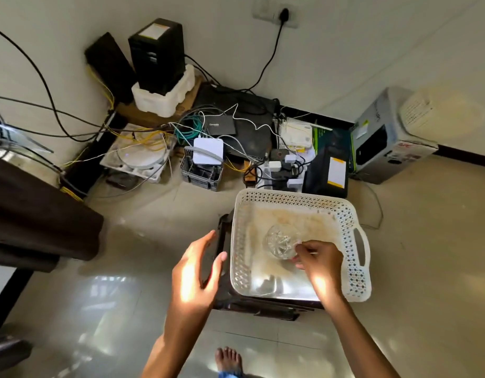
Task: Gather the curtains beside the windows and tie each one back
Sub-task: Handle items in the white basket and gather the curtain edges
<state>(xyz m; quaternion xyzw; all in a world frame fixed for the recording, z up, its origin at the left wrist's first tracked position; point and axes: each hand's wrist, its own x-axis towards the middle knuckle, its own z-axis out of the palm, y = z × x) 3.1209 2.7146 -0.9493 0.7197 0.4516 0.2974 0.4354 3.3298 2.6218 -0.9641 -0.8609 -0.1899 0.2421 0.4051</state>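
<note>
Cluttering floor: cables (143, 132), basket (353, 222)

Plastic, glass and polished tile

A perforated cream plastic tray (342, 214) holds a clear cut-glass bowl (282, 241) at centre; glossy floor tiles (105, 296) mirror light lower left; white foam block (165, 96) looks matt upper left.

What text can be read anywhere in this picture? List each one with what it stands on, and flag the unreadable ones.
"APC", in red, only partly legible: on the cardboard box at the right.
White brand word on the small black device: too blurred to read.
Yellow-and-white label on the black unit: print too small.
Label atop the black tower: print too small.
</note>
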